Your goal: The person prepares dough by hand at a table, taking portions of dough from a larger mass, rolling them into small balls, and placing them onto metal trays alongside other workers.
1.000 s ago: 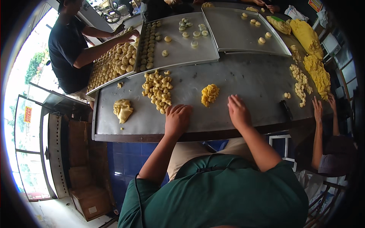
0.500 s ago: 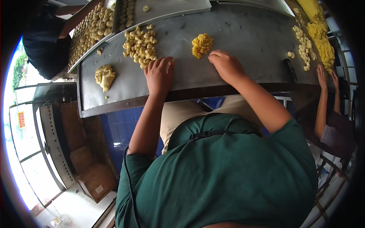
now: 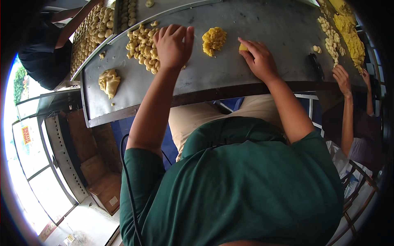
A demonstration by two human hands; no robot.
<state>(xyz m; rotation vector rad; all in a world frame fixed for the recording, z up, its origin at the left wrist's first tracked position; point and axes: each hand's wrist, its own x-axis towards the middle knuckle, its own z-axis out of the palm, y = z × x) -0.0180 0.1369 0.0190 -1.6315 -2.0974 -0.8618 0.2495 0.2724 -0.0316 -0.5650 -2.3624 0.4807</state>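
Note:
My left hand (image 3: pixel 174 46) is over the right side of a heap of small pale dough balls (image 3: pixel 141 45). Its thumb stands apart from the bent fingers, and the palm is hidden; I see nothing held in it. My right hand (image 3: pixel 262 61) is farther right above the metal table, its fingers and thumb around a small yellow lump (image 3: pixel 243 48). Between my hands, a little farther off, lies a crumbly yellow mound (image 3: pixel 214 40) of what looks like the same stuff.
A larger piece of dough (image 3: pixel 109 83) lies near the left end of the metal table (image 3: pixel 230 76). Trays of round dough balls (image 3: pixel 92 35) stand far left by a person in black. A black object (image 3: pixel 315 67) lies at right, near another person's hand (image 3: pixel 342 78) and more yellow mass (image 3: pixel 349 39).
My left hand has moved farther away, over the dough balls, and its thumb is lifted. My right hand has drawn right, off the yellow mound, with a yellow lump now showing in it.

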